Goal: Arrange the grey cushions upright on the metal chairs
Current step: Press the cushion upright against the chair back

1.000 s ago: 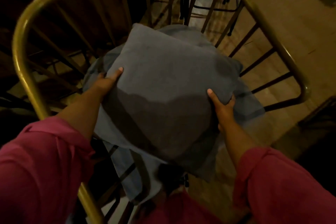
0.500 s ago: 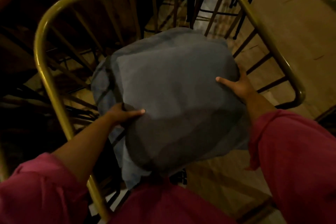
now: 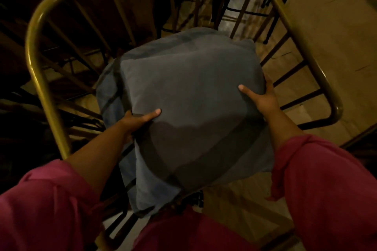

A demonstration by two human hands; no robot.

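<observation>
A grey cushion [image 3: 189, 96] fills the middle of the view, held over the seat of a metal chair with a brass-coloured curved rail [image 3: 34, 51]. My left hand [image 3: 138, 120] grips the cushion's left edge, thumb on top. At the cushion's right edge is my right hand [image 3: 263, 98], thumb on the cushion's face. A second, bluer seat cushion [image 3: 108, 96] lies underneath, showing at the left and lower edges. Both sleeves are pink. The chair seat itself is hidden.
The chair rail [image 3: 310, 55] curves round to the right, with dark thin spindles below it. Legs of other dark chairs or stools [image 3: 234, 6] stand beyond. Tan tiled floor [image 3: 336, 32] lies to the right. The left side is dark.
The cushion has been turned and shifted right and slightly up. My left hand moved from its upper left edge to lower on the left side; my right hand went up the right edge.
</observation>
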